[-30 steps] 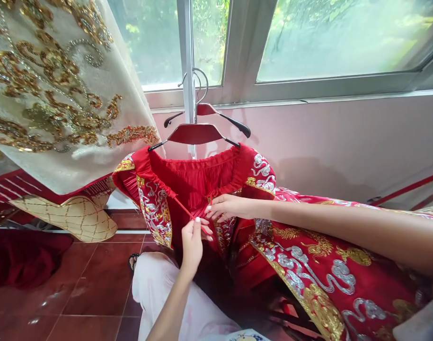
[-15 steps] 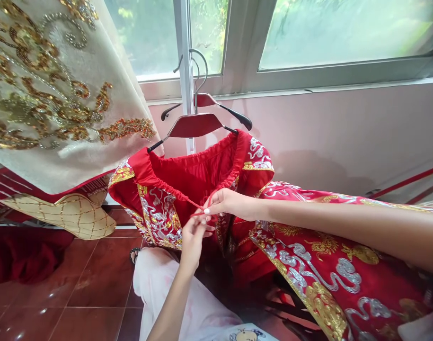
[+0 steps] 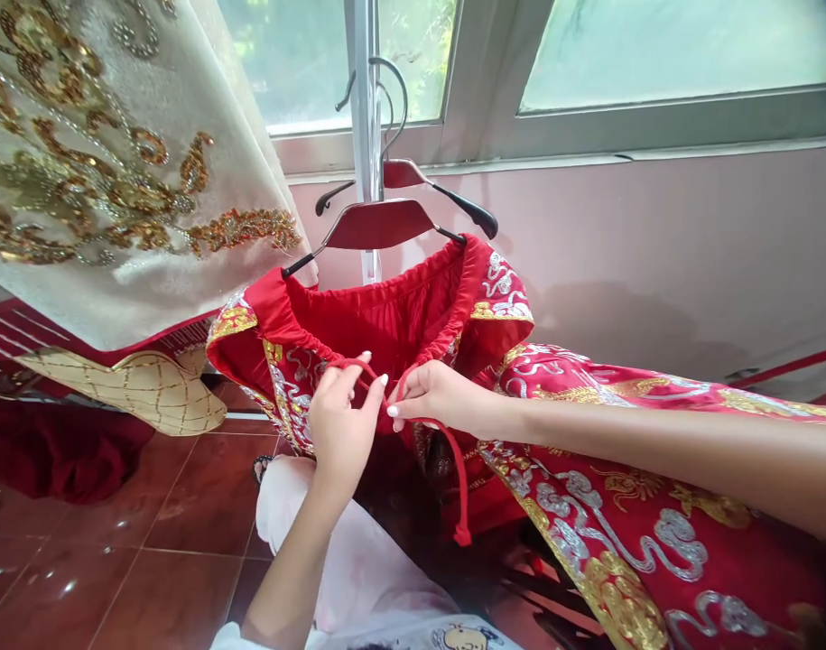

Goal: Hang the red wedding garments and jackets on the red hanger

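A red embroidered garment [image 3: 297, 370] with a gathered drawstring waist hangs from a dark red hanger [image 3: 378, 224]. At the front of its opening, my left hand [image 3: 341, 415] pinches the red drawstring [image 3: 462, 492] between thumb and fingers. My right hand [image 3: 446, 397] is closed on the same cord just to the right, the fingertips of both hands almost meeting. One knotted cord end dangles below my right hand. Whether the cord is crossed or looped between the fingers is partly hidden.
A second hanger [image 3: 473, 209] hangs behind on the white stand [image 3: 364, 135]. Cream sequined cloth [image 3: 243, 271] drapes at left. More red embroidered fabric [image 3: 629, 487] spreads under my right forearm. Windows and a pink wall [image 3: 656, 235] stand behind; tiles [image 3: 196, 506] cover the floor.
My left hand has moved up and left, its fingers now bent round the cord. A length of drawstring now hangs below my right hand. The view has shifted slightly.
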Tool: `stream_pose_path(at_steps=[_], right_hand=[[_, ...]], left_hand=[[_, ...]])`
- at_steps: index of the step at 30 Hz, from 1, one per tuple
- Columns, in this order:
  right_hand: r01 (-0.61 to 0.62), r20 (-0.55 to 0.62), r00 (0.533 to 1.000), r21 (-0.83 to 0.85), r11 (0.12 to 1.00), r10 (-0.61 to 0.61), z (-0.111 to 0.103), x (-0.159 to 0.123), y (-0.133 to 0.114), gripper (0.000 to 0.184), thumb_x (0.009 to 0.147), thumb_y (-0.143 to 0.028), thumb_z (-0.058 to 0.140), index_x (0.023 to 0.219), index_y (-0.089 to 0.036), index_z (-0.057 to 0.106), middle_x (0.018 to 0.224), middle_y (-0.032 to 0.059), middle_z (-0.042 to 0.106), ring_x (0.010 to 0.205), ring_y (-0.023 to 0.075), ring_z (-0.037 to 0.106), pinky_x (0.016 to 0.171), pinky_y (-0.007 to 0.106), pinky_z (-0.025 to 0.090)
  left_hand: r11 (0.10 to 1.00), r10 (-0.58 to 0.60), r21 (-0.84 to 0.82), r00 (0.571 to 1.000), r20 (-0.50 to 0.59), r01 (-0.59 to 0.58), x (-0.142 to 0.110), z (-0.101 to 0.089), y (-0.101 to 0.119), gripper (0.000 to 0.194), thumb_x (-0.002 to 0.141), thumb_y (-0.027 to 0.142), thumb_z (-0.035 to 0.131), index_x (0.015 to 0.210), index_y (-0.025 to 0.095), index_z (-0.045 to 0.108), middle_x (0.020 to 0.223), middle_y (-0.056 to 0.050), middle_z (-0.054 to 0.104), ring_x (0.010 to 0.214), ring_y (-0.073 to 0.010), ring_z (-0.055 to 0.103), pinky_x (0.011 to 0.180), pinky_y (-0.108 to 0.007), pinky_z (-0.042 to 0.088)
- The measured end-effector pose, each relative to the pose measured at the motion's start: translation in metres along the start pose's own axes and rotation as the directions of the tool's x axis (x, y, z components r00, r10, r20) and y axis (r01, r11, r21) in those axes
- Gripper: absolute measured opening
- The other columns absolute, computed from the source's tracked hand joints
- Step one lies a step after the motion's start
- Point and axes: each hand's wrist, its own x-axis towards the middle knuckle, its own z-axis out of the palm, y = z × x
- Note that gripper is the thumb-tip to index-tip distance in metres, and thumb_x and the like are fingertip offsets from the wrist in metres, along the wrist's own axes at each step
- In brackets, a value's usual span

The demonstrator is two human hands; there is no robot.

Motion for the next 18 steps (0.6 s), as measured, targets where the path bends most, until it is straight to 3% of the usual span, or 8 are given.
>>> stream_pose_path(at_steps=[4, 7, 9, 13, 18], right_hand=[[0.025, 0.072, 0.997, 0.008, 1.000, -0.025, 0.003, -0.003, -0.001, 0.026, 0.061, -0.036, 0.079, 0.067, -0.013, 0.067, 0.066, 0.0032, 0.069, 0.066, 0.0127, 0.061, 0.067, 0.024, 0.046], [0.038, 0.088, 0.995, -0.010, 0.999, -0.037, 0.003, -0.003, 0.002, 0.025, 0.063, -0.037, 0.076, 0.067, -0.014, 0.068, 0.067, 0.0033, 0.070, 0.068, 0.0145, 0.063, 0.071, 0.026, 0.047], [0.035, 0.083, 0.996, -0.025, 0.999, -0.033, 0.002, -0.003, 0.003, 0.026, 0.063, -0.038, 0.076, 0.066, -0.014, 0.067, 0.067, 0.0036, 0.070, 0.067, 0.0137, 0.062, 0.069, 0.025, 0.046], [-0.008, 0.063, 0.998, -0.018, 1.000, 0.009, 0.002, -0.003, 0.001, 0.021, 0.064, -0.033, 0.076, 0.065, -0.013, 0.068, 0.064, 0.0022, 0.069, 0.059, 0.0095, 0.056, 0.060, 0.022, 0.041], [-0.002, 0.063, 0.998, -0.035, 0.999, 0.005, 0.001, -0.002, -0.002, 0.014, 0.070, -0.025, 0.071, 0.065, -0.012, 0.068, 0.062, 0.0011, 0.067, 0.050, 0.0060, 0.049, 0.051, 0.020, 0.037]], left_hand=[[0.941, -0.225, -0.291, 0.962, -0.155, 0.173, -0.006, 0.007, 0.004, 0.031, 0.076, 0.025, 0.066, 0.105, 0.020, 0.055, 0.088, -0.003, 0.057, 0.070, -0.0131, 0.059, 0.059, -0.024, 0.049], [0.789, -0.312, -0.572, 0.949, -0.057, 0.225, -0.015, 0.015, 0.003, 0.049, 0.080, 0.023, 0.060, 0.123, 0.021, 0.037, 0.098, -0.007, 0.062, 0.086, -0.0175, 0.068, 0.066, -0.025, 0.055], [0.701, -0.319, -0.659, 0.946, 0.052, 0.272, -0.018, 0.016, 0.000, 0.056, 0.081, 0.024, 0.061, 0.129, 0.020, 0.031, 0.091, -0.006, 0.066, 0.084, -0.0184, 0.070, 0.073, -0.029, 0.056], [0.618, -0.344, -0.720, 0.932, 0.114, 0.316, -0.018, 0.011, -0.014, 0.065, 0.072, 0.028, 0.075, 0.125, 0.020, 0.038, 0.072, 0.002, 0.066, 0.065, -0.0151, 0.067, 0.066, -0.027, 0.055], [0.410, -0.417, -0.803, 0.872, 0.255, 0.432, -0.025, 0.006, -0.036, 0.041, 0.064, 0.030, 0.081, 0.093, 0.020, 0.054, 0.067, 0.004, 0.061, 0.061, -0.0106, 0.060, 0.064, -0.024, 0.053]])
